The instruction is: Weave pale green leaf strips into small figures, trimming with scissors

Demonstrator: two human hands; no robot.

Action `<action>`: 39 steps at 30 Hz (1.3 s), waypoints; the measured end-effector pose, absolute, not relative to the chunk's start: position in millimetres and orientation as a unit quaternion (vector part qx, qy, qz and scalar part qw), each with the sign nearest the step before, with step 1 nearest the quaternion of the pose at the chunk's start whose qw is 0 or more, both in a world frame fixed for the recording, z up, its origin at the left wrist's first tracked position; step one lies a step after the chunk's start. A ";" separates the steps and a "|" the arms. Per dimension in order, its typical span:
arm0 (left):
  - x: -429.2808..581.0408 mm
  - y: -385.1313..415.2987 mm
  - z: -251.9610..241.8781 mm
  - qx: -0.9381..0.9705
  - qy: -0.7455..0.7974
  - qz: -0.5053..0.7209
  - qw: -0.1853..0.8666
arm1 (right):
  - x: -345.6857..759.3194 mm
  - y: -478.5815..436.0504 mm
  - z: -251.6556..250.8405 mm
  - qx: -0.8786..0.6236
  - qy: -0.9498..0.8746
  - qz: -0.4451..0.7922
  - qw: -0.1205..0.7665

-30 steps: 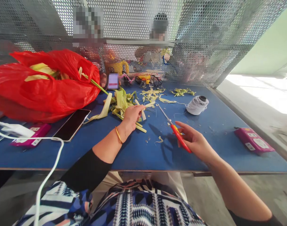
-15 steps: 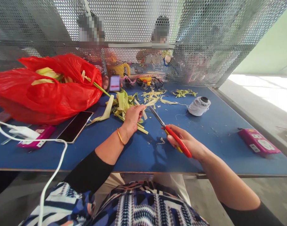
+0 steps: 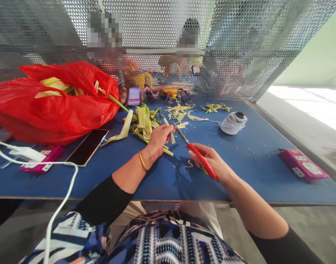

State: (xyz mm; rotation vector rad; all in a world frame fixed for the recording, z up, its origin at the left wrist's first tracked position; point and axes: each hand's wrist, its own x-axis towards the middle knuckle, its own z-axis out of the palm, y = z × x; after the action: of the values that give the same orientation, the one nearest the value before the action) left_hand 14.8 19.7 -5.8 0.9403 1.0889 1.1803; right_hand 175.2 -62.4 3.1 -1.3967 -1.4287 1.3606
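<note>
My left hand (image 3: 160, 138) pinches a pale yellow-green leaf strip (image 3: 172, 136) above the blue table (image 3: 253, 172), beside a pile of leaf strips (image 3: 143, 123). My right hand (image 3: 213, 163) grips red-handled scissors (image 3: 194, 152). Their blades point up and left, with the tips right at the held strip by my left fingers. Small leaf cuttings (image 3: 187, 165) lie on the table between my hands.
A red plastic bag (image 3: 54, 101) stuffed with leaves fills the left. A phone (image 3: 86, 146), pink power strips (image 3: 41, 161) (image 3: 302, 165) and a white cable (image 3: 60, 194) lie nearby. A spool of white thread (image 3: 233, 123) stands right of centre. Behind a perforated metal screen (image 3: 239, 47) other people sit.
My right hand has brought the scissors left and closer, until the blade tips reach the strip held in my left hand. My left hand stayed nearly in place.
</note>
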 end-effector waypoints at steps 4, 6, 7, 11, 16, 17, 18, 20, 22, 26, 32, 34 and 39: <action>15.2 19.4 -6.6 0.404 0.467 0.506 0.602 | 172.3 -61.9 -2.2 -0.538 -0.534 0.535 0.374; 15.5 19.4 -6.8 0.398 0.468 0.506 0.606 | 171.2 -62.1 -5.1 -0.538 -0.530 0.531 0.384; 15.7 19.4 -6.9 0.393 0.468 0.507 0.608 | 170.6 -62.2 -6.4 -0.538 -0.529 0.529 0.388; 16.9 19.4 -8.0 0.364 0.470 0.510 0.621 | 167.9 -62.8 -8.5 -0.544 -0.529 0.519 0.393; 17.8 20.6 -10.5 0.334 0.480 0.507 0.633 | 164.2 -63.8 -8.9 -0.551 -0.524 0.514 0.397; 17.9 20.9 -10.8 0.331 0.481 0.507 0.634 | 163.9 -63.9 -9.6 -0.551 -0.525 0.512 0.398; 17.9 21.2 -11.1 0.330 0.480 0.507 0.635 | 163.7 -64.1 -10.5 -0.552 -0.525 0.511 0.398; 17.8 21.6 -11.2 0.329 0.478 0.507 0.637 | 163.7 -64.2 -12.4 -0.554 -0.526 0.508 0.398; 17.7 22.0 -11.1 0.330 0.473 0.508 0.640 | 163.7 -64.1 -13.7 -0.556 -0.527 0.506 0.396; 17.9 22.9 -11.6 0.334 0.458 0.514 0.644 | 162.8 -63.9 -14.2 -0.564 -0.524 0.503 0.394; 18.1 23.0 -11.8 0.325 0.462 0.512 0.647 | 160.0 -65.7 -13.5 -0.563 -0.504 0.513 0.408; 17.6 23.3 -10.9 0.317 0.460 0.506 0.657 | 160.5 -65.8 -11.9 -0.568 -0.486 0.513 0.421; 13.7 25.7 -6.8 0.306 0.444 0.499 0.678 | 175.0 -57.8 -5.1 -0.580 -0.443 0.500 0.467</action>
State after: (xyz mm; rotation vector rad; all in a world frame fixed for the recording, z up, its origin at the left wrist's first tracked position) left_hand 13.7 25.7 -6.8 0.6881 0.9977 1.1212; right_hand 175.0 -57.8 -5.1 -1.4228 -1.0880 1.2259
